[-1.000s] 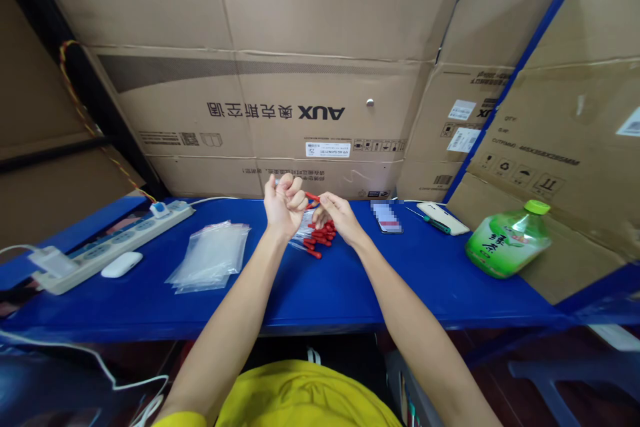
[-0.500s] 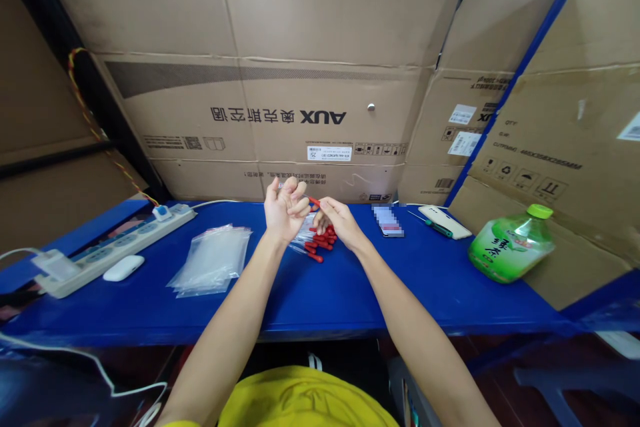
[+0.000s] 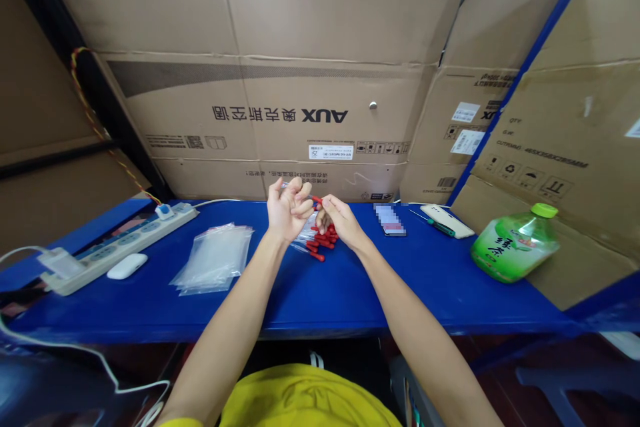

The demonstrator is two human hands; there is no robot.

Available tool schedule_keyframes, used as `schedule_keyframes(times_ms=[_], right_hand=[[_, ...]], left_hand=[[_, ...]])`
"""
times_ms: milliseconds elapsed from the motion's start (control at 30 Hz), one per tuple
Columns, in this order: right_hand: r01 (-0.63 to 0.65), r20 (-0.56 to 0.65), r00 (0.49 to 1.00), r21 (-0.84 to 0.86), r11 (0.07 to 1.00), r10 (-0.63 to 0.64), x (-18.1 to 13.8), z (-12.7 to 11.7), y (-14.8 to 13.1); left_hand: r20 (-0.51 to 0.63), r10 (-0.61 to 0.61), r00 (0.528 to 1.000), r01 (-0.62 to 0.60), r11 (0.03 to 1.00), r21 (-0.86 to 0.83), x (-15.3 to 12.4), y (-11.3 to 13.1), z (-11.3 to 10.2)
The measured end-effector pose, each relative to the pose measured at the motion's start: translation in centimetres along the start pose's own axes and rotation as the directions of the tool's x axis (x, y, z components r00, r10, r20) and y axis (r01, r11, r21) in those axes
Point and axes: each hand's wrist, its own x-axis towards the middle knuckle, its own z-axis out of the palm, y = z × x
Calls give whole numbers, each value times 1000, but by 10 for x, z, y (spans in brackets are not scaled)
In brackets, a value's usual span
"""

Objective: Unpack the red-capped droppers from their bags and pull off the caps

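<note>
Over blue table (image 3: 425, 297), left hand (image 3: 290, 211) curls fingers round red-ended stick (image 3: 317, 199), shaft mostly hidden; right hand (image 3: 341, 217) pinches its tip. Similar pile (image 3: 320, 244) beneath, partly covered. Green-tea bottle (image 3: 515, 248) contents unclear.

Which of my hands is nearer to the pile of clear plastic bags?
Left. Your left hand is just to the right of the clear plastic bags; your right hand is farther right, pinching a red-tipped piece.
</note>
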Motion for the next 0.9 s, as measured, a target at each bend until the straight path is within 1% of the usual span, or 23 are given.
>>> schedule_keyframes(times_ms=[133,300,367,500,567,733,900], right_hand=[[13,2,1000,-3,1000,-13,-1,0,-1],[13,5,1000,-37,999,-13,-1,-1,-2],[16,10,1000,-43,999,-15,-1,0,-2],[8,29,1000,-60,998,-7,-1,1,-1],[-9,34,999,-72,997,11,-1,1,0],[-36,60,997,-46,998,39,0,0,1],[9,52,999,-4,1000,-8,-1,2,-2]], left_hand=[[-33,-15,999,15,1000,-5,0,-3,1],[-39,-2,999,0,999,-38,1,-7,1],[-47,26,999,-28,998,-52,1,-9,1],[-91,118,989,-126,988,-92,2,-13,0],[-103,134,986,-145,984,-105,3,-13,-1],[-87,135,987,-143,985,-98,3,-13,-3],[-97,126,987,-135,986,-96,3,-12,-3]])
